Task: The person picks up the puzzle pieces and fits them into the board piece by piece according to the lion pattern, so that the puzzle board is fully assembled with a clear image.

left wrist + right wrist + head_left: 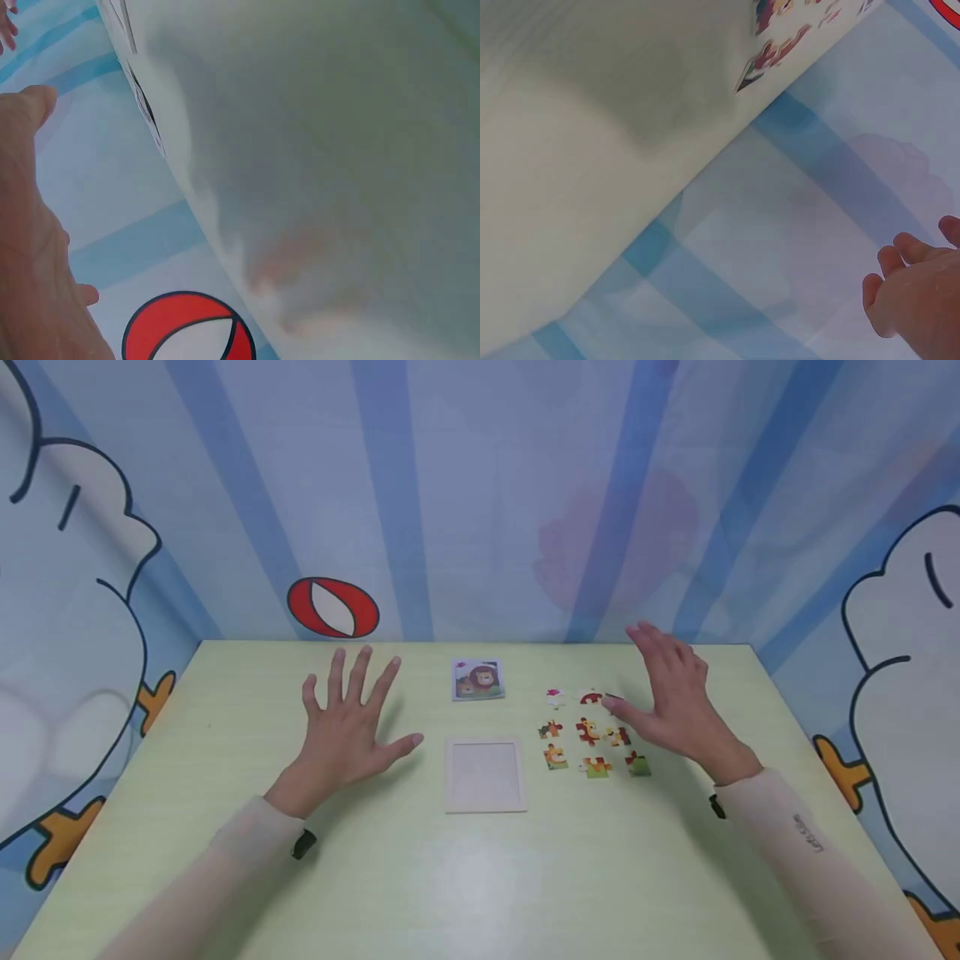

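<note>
My left hand (341, 735) hovers over the left part of the table, fingers spread and holding nothing. A square, pale puzzle frame (486, 777) lies to its right in the middle. Above the table on the right, my right hand (675, 702) has its fingers extended and holds nothing. Its thumb reaches over the edge of a loose group of several jigsaw pieces (587, 732) and hides part of the top right one. Behind the frame lies a small square picture (477, 680) with a lion on it. In the right wrist view, some pieces (784, 46) show near the top.
The pale table (480, 885) ends at a blue striped backdrop (487, 502) along its far edge. Printed white cartoon figures (60, 610) flank it on both sides. A red and white oval (333, 607) is printed on the backdrop behind my left hand.
</note>
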The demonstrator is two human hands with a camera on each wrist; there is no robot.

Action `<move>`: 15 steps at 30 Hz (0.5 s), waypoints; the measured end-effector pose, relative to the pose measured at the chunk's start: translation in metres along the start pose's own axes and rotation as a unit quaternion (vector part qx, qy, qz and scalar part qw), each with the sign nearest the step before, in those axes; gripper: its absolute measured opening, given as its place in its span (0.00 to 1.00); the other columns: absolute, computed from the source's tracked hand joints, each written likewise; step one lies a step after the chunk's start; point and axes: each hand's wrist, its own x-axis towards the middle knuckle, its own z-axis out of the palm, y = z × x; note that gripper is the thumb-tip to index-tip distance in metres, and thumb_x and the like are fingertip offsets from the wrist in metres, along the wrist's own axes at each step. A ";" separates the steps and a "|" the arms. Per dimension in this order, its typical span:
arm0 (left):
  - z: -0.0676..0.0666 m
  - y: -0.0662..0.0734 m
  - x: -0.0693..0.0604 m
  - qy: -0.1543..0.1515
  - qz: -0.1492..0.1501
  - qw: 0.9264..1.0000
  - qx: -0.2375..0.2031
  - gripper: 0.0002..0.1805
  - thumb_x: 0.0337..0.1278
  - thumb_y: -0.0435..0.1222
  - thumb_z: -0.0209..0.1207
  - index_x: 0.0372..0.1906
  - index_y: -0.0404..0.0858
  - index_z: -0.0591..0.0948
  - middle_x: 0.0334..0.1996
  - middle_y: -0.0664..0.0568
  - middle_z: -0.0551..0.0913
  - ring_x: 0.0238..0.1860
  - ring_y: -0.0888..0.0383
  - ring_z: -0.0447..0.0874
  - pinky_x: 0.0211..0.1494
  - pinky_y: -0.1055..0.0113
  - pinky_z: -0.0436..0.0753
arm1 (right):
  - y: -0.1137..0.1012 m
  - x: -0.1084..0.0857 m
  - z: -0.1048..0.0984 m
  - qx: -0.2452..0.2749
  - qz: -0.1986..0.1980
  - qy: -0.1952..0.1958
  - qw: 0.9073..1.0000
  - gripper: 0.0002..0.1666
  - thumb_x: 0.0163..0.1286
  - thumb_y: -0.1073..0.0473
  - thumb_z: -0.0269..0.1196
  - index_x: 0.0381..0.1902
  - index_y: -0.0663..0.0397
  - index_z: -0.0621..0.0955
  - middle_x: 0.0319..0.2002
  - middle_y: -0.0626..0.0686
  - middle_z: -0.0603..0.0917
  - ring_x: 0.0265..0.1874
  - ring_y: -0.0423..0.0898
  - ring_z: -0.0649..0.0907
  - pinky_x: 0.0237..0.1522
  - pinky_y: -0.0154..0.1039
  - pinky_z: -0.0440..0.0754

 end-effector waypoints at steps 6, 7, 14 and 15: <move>0.008 0.015 -0.002 -0.021 -0.005 0.998 -0.052 0.60 0.61 0.72 0.58 0.89 0.55 0.45 0.89 0.40 0.42 0.88 0.31 0.32 0.77 0.20 0.40 | -0.008 0.003 0.012 0.057 0.024 -0.010 0.998 0.55 0.70 0.44 0.71 0.87 0.44 0.56 0.85 0.61 0.60 0.79 0.72 0.59 0.71 0.78 0.52; 0.008 0.017 -0.002 -0.025 -0.006 0.998 -0.061 0.60 0.61 0.71 0.58 0.89 0.55 0.45 0.89 0.40 0.43 0.88 0.31 0.32 0.77 0.20 0.40 | -0.009 0.003 0.014 0.068 0.028 -0.012 0.997 0.55 0.70 0.44 0.71 0.87 0.43 0.56 0.85 0.61 0.60 0.79 0.72 0.58 0.71 0.78 0.51; 0.012 0.026 -0.004 -0.040 -0.013 0.995 -0.094 0.60 0.61 0.70 0.60 0.89 0.55 0.45 0.89 0.40 0.44 0.88 0.31 0.33 0.77 0.19 0.40 | -0.013 0.006 0.025 0.108 0.049 -0.025 0.993 0.54 0.73 0.42 0.69 0.88 0.39 0.54 0.85 0.60 0.62 0.80 0.68 0.59 0.73 0.78 0.51; 0.012 0.027 -0.004 -0.042 -0.014 0.994 -0.098 0.60 0.61 0.70 0.60 0.89 0.55 0.45 0.89 0.40 0.44 0.88 0.31 0.33 0.77 0.19 0.40 | -0.013 0.007 0.026 0.110 0.053 -0.027 0.992 0.54 0.74 0.42 0.68 0.88 0.40 0.54 0.84 0.60 0.62 0.80 0.67 0.59 0.73 0.77 0.52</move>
